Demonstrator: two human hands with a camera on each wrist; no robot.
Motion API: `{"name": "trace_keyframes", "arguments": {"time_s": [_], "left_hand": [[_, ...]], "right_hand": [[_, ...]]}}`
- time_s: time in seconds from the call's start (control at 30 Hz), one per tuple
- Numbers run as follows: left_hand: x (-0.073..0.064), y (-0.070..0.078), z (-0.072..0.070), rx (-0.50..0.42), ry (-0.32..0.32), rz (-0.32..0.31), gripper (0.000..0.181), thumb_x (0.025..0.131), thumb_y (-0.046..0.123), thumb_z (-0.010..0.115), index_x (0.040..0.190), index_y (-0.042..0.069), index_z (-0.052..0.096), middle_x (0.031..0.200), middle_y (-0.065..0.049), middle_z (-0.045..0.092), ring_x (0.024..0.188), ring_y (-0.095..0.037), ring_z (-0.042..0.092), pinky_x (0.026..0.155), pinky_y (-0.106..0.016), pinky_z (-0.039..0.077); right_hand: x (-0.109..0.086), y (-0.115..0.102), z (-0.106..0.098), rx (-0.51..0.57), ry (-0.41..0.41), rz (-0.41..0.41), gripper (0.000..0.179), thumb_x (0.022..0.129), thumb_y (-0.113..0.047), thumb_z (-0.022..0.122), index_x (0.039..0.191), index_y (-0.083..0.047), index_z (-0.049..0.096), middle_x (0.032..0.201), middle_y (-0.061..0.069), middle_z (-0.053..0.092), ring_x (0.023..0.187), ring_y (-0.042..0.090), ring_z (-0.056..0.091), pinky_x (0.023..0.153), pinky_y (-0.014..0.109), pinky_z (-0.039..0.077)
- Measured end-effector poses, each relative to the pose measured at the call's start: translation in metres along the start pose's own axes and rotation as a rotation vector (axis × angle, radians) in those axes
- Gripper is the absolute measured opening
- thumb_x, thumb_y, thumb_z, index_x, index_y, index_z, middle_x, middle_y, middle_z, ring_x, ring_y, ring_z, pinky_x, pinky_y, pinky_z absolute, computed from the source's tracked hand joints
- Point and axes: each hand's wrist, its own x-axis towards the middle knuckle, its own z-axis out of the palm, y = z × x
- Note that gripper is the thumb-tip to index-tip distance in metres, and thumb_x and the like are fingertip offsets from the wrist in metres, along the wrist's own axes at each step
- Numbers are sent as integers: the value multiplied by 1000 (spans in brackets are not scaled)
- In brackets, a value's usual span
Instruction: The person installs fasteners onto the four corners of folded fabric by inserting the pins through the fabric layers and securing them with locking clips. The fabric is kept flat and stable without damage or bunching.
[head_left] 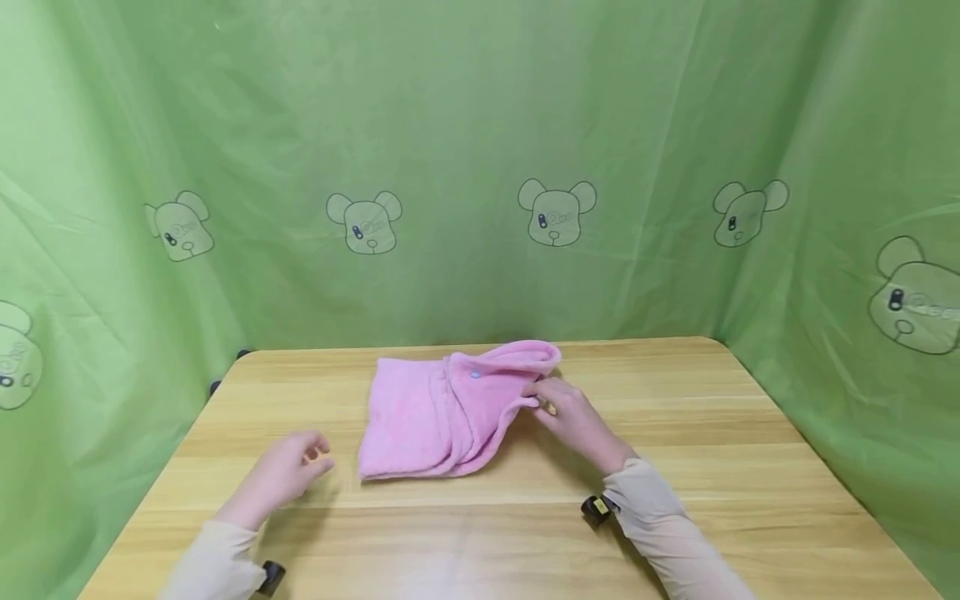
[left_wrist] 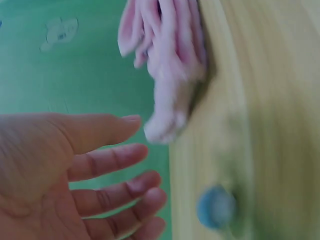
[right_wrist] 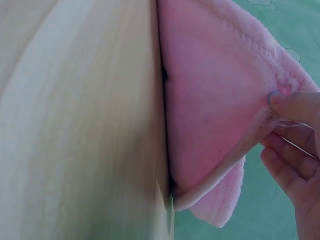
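A pink plush hair towel (head_left: 408, 412) with a small blue button (head_left: 475, 375) lies folded near the table's far side, its left part flat and its right end opened up like a hood. My right hand (head_left: 577, 421) pinches the edge of that right end between thumb and fingers. In the right wrist view the towel's edge (right_wrist: 240, 145) is drawn up from the table to the thumb. My left hand (head_left: 288, 467) hovers to the left of the towel, apart from it, fingers loosely bent and nothing in them. The left wrist view shows this palm (left_wrist: 35, 175) beside the towel's bunched end (left_wrist: 170, 105).
The wooden table (head_left: 465, 542) spreads under both hands. A green curtain (head_left: 465, 283) printed with bear heads encloses its back and sides. A wrist camera (head_left: 596, 510) sits at the right cuff, another dark one (head_left: 272, 577) at the left. A blurred blue round thing (left_wrist: 216, 207) shows in the left wrist view.
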Motion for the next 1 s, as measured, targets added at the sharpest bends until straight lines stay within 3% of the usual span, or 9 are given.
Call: {"name": "trace_keyframes", "arguments": {"time_s": [0.23,0.43,0.57,0.77,1.0], "left_hand": [[-17,-23,-5,14,-82,-168,28,81,22,75,95,2,63,79,-6,62,71,-17,54,63,-34,46],[-22,-28,-1,33,-89,-223,26,80,28,75,85,8,59,72,-3,57,68,-18,49,61,-31,41],[-22,-29,3,18,-78,-232,24,81,27,74,82,9,58,67,-2,52,63,-18,46,57,-29,36],[-19,-25,4,22,-55,-222,22,81,26,74,82,8,61,71,-1,59,67,-17,51,61,-31,41],[-8,-1,-2,4,7,-157,23,85,27,70,92,7,64,84,-4,68,76,-17,60,70,-39,50]], "right_hand": [[0,-2,-1,0,-8,-2,26,75,4,76,98,-6,70,93,5,72,86,19,65,77,33,58],[1,-2,-2,1,-17,-1,24,76,4,75,97,-7,70,94,3,72,89,20,65,79,34,57],[1,-1,-2,2,-16,-7,23,76,3,75,96,-8,70,93,3,72,90,20,65,80,35,57],[0,0,-1,2,-16,-13,23,75,3,76,96,-7,70,94,4,73,90,21,66,81,35,57],[0,1,-2,12,-22,-9,22,76,1,76,96,-5,71,94,4,73,90,20,66,82,33,56]]}}
